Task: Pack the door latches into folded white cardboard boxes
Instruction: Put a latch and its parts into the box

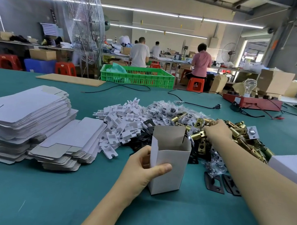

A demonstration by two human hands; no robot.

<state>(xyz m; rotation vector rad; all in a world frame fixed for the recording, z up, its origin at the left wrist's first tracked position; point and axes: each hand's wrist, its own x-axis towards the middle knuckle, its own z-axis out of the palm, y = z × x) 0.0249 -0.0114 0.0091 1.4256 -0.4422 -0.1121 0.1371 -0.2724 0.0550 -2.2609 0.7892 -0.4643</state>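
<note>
The person's left hand (144,169) grips an upright, open-topped white cardboard box (169,161) standing on the teal table (42,192), thumb across its front. The right hand (215,132) reaches into the heap of brass door latches (234,135) just behind the box, fingers curled down among them; whether it holds one I cannot tell. Left of the box lie stacks of flat box blanks (32,117), with white cardboard inserts (120,125) between.

A teal-covered worktable (23,199) is shown, on which stacked flat white cardboard blanks (27,115), white plastic inserts (120,125), heaped brass door latches (234,133) and black metal plates (213,182) are laid.
</note>
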